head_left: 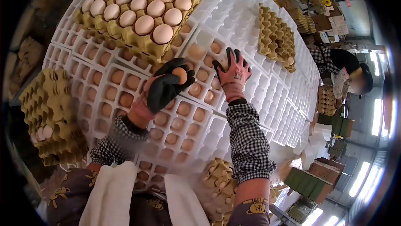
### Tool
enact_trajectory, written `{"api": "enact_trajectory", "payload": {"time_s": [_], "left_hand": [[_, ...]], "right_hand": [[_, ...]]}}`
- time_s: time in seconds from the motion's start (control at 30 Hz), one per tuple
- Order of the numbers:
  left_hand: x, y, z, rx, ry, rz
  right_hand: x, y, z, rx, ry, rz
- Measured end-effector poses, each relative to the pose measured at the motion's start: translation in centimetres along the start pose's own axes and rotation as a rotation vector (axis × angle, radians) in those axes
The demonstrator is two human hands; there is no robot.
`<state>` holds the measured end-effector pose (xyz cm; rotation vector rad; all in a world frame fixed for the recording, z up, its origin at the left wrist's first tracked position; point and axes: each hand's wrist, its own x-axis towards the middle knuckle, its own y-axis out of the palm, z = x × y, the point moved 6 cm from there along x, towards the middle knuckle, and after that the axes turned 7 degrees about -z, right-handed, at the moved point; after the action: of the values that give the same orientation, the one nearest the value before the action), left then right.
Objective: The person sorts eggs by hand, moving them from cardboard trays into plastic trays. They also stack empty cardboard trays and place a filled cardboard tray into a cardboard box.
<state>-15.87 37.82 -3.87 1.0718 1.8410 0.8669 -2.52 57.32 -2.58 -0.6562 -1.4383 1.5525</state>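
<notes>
My left hand [167,85], in a black and pink glove, is curled palm up around a brown egg [179,75]. It is above a white plastic egg tray [190,103] with eggs in its cells. To the right, my right hand [234,73], gloved the same way, reaches down onto the tray. Its thumb and fingers are around a pale egg [224,64] at a cell, mostly covered by the glove. Just beyond my left hand, a stack of pulp egg flats [121,38] full of pale eggs rests on the filled trays.
White trays [225,9] cover the table, with bare cells to the right and back. Pulp flats stand at the left [50,113], the right [275,38] and near my body [221,180]. A co-worker [340,65] is at the far right, near boxes [313,184].
</notes>
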Motion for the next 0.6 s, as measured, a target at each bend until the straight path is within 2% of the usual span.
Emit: {"api": "enact_trajectory", "payload": {"time_s": [0.03, 0.07, 0.13, 0.17, 0.2, 0.27, 0.3, 0.33, 0.4, 0.43, 0.5, 0.57, 0.6], "left_hand": [[-0.4, -0.4, 0.4, -0.158, -0.01, -0.021], [-0.7, -0.7, 0.3, -0.152, -0.001, -0.026], [-0.9, -1.1, 0.6, -0.207, -0.09, -0.049], [-1.0, -1.1, 0.6, -0.191, -0.103, -0.072], [-1.1, -0.7, 0.6, -0.187, -0.102, -0.084], [-0.8, 1.0, 0.1, -0.151, 0.017, 0.02], [-0.7, 1.4, 0.0, -0.125, 0.058, 0.075], [-0.7, 1.5, 0.0, -0.123, 0.057, 0.076], [-0.9, 1.7, -0.5, -0.089, 0.088, 0.113], [-0.9, 1.3, -0.6, -0.084, 0.093, 0.105], [-0.9, 0.8, -0.5, 0.111, 0.129, 0.046], [-0.2, 1.5, -0.1, 0.112, 0.147, -0.002], [0.2, 1.5, -0.2, 0.119, 0.176, -0.059]], "right_hand": [[-0.6, 0.2, 0.3, -0.191, -0.044, 0.058], [-0.9, 0.4, 0.5, -0.181, -0.05, 0.058], [-1.1, -0.5, 1.6, -0.057, -0.054, -0.087], [-1.0, -1.1, 2.6, 0.039, -0.167, -0.154], [-0.9, -1.1, 3.5, 0.049, -0.166, -0.146], [0.3, 0.9, 6.0, 0.514, -0.161, 0.11], [0.8, 1.4, 7.1, 0.327, -0.19, 0.096], [0.9, 1.0, 7.2, 0.329, -0.189, 0.095], [1.4, 0.3, 8.0, 0.097, -0.201, 0.054], [1.3, 0.9, 8.3, 0.105, -0.204, 0.058], [0.6, 2.2, 8.5, 0.028, -0.307, 0.101], [-0.7, 3.6, 8.7, -0.094, -0.425, 0.107], [-1.1, 3.7, 9.0, -0.075, -0.376, 0.215]]}}
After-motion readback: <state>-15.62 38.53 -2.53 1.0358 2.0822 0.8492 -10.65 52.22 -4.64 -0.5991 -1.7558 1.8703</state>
